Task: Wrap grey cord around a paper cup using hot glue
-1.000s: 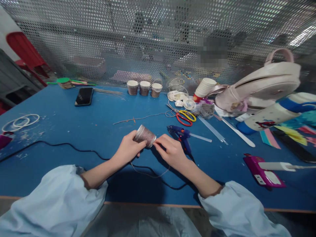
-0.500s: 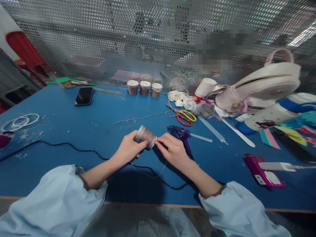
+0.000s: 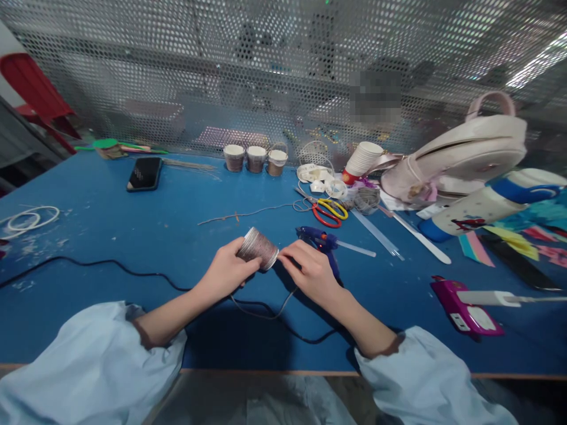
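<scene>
While left hand (image 3: 227,269) grips cup (image 3: 259,245) well inside table edge (image 3: 270,372), right hand (image 3: 312,272) pinches cord (image 3: 287,301)

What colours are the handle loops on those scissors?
The scissors have one red loop, one yellow: head view.

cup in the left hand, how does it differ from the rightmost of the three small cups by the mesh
The held cup is tilted; the rightmost cup stands upright. The held cup is gripped in the left hand; the rightmost cup rests on the blue table. A thin arch rises over the rightmost cup; none shows on the held cup. Both are small, tapered and brownish-sided.
</scene>
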A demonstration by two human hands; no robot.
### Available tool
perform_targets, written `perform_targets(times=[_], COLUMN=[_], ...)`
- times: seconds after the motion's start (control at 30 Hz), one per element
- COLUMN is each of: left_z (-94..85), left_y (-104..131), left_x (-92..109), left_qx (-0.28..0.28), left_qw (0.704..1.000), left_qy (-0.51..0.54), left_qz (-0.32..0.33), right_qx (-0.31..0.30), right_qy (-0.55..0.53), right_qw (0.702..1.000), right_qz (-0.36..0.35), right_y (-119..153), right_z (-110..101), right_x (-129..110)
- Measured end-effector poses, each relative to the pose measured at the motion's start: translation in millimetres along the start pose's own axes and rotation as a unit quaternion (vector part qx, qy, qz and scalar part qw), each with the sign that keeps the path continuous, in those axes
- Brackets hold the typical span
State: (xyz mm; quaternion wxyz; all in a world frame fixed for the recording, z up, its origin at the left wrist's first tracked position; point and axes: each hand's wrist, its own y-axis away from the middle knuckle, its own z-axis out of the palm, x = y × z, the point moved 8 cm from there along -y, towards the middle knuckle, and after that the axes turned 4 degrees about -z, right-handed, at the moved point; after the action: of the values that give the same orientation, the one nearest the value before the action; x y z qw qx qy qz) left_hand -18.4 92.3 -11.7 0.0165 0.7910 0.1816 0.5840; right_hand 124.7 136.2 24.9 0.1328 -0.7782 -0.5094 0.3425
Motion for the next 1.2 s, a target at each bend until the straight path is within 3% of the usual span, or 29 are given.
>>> perform_targets(times=[1.2], left_z=[2.0], left_y=[-2.6], left_x=[-3.0], left_qx=[-0.013], left_qw=[0.999], left_qy=[-0.029], left_qz=[0.011], right_qx=[0.000], right_qy=[0.008], right_qw=[1.000], right_qz=[0.023], right_y=[0.5], right_z=[-1.1], right_x=[5.1])
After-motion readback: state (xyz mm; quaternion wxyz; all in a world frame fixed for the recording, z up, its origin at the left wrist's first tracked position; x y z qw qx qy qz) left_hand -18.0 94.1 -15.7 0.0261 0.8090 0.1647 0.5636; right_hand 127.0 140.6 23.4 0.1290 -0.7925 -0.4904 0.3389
